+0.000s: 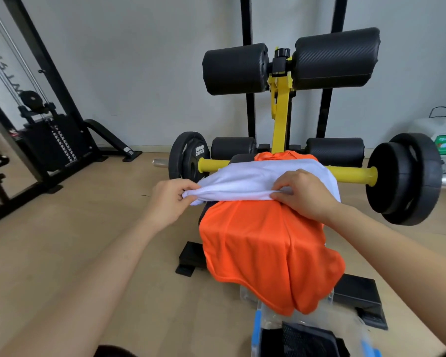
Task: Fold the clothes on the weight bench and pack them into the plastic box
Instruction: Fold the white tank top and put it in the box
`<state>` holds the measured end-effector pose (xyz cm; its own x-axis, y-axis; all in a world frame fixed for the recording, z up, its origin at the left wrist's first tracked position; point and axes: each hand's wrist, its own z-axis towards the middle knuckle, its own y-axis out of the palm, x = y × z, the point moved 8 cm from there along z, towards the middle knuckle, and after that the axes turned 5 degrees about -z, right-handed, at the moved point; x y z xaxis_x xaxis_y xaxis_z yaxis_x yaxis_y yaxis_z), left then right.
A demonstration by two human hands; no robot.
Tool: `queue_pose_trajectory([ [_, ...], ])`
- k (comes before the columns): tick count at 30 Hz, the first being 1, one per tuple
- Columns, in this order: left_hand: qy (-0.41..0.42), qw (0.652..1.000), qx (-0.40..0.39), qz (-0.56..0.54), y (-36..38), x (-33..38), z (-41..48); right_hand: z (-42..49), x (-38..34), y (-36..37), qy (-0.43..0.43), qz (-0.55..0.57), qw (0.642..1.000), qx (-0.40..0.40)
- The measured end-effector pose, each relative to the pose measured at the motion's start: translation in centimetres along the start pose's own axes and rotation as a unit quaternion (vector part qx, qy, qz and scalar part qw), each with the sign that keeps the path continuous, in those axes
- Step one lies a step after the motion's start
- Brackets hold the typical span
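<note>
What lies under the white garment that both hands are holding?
An orange garment lies under the white garment, draping toward the camera; orange also shows past its far edge. The left hand and right hand pinch the white garment's near edge. The surface beneath both is hidden.

Thin smooth cloth with faint sheen on orange shirt (265, 251), matt cloth on white shirt (252, 179); roller pads (336, 57) at upper right matt black, weave-textured; yellow frame (282, 119) glossy painted metal; floor (88, 228) smooth pale wood; plastic box (268, 318) at bottom clear, glossy.
</note>
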<state>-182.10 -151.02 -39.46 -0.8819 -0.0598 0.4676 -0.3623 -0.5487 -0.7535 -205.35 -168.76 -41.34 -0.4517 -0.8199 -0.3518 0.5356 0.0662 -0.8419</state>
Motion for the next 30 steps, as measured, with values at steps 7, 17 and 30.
queue_pose_trajectory([
  [7, -0.144, 0.984, 0.103, -0.021, -2.5, -4.1, -1.1, 0.1, -0.5, -0.1, 0.01, -0.015, 1.0, -0.009],
  [17, -0.053, 0.995, -0.063, 0.051, 1.6, -2.5, -0.8, 0.2, -0.5, 0.3, 0.007, -0.01, 1.0, -0.015],
  [30, -0.163, 0.973, 0.034, -0.158, -0.4, -1.0, 0.0, 0.1, -0.5, 0.1, 0.007, -0.001, 1.0, -0.017],
])
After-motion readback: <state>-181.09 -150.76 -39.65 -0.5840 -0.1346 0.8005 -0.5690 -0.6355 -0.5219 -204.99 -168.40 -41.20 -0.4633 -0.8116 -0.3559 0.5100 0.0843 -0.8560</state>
